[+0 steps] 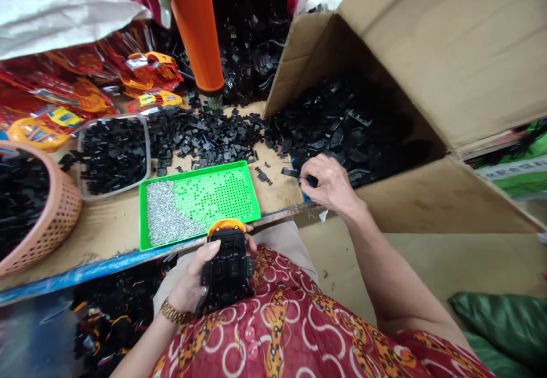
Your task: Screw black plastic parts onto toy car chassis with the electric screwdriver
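My left hand (199, 270) grips a toy car (228, 267) close to my lap, its black underside turned up and its orange end pointing away from me. My right hand (329, 181) is at the bench edge by the cardboard box, fingers pinched together on a small black plastic part (290, 172). Some blue shows beneath those fingers; what it belongs to is hidden. Just beyond the car lies a green perforated tray (252, 191) with a heap of small silvery metal pieces (164, 213) at its left.
Small black parts (205, 136) are spread behind the tray. A clear tub (113, 156) and a pink basket (64, 207) hold more, left. Orange car shells (149, 73) are piled behind. An orange post (194, 25) stands mid-bench. An open cardboard box (414, 196) holds black parts, right.
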The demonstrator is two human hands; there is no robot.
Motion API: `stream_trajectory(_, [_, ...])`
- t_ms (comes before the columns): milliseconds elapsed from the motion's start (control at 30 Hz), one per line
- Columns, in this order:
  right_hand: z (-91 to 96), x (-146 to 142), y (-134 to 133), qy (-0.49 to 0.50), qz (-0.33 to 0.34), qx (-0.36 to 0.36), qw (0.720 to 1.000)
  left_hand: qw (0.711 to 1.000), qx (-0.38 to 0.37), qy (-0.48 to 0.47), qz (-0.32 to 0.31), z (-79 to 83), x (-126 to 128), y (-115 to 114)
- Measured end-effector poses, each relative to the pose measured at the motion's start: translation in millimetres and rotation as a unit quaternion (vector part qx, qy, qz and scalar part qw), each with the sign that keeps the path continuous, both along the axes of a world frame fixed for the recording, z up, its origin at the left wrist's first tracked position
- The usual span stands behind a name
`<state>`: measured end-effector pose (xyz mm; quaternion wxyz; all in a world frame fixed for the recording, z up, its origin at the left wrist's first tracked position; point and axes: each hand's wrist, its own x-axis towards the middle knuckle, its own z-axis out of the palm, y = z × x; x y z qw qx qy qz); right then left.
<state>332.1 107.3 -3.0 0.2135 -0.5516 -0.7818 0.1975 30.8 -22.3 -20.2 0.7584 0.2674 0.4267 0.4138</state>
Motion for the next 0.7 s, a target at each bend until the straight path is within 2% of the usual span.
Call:
stream_trajectory(67, [-3.6,-17,-5,0.148,-0.003,-0.131,0.98,1.0,-0.004,-0.005,-0.01,2.1,1,1])
stream_trajectory(133, [-9.5,-35,-10,0.228,0.016,-0.25,0.941,1.0,0.001,-0.008,-0.018,1.6,0,1])
stream_trajectory(300, [-19.7,-67,-13,0.263,0.102,-0.424,0.861,0.994,0.072,0.013,-0.08,0.7,-12,10])
stream_trajectory(400, [-19.4,-77,-9,0.267,0.13,-0.475,0.828,0.978,0.137,0.083,-0.131,6.3,-17,24])
stream_trajectory(500, [-17.8,-80,-5,0.268,0.135,-0.49,0.818,0.965,0.169,0.109,-0.17,9.6,-19,32])
stream_trajectory(700, [-17.2,-85,-6,0.273,0.13,-0.483,0.822,0.98,0.128,0.079,-0.133,2.2,-17,30])
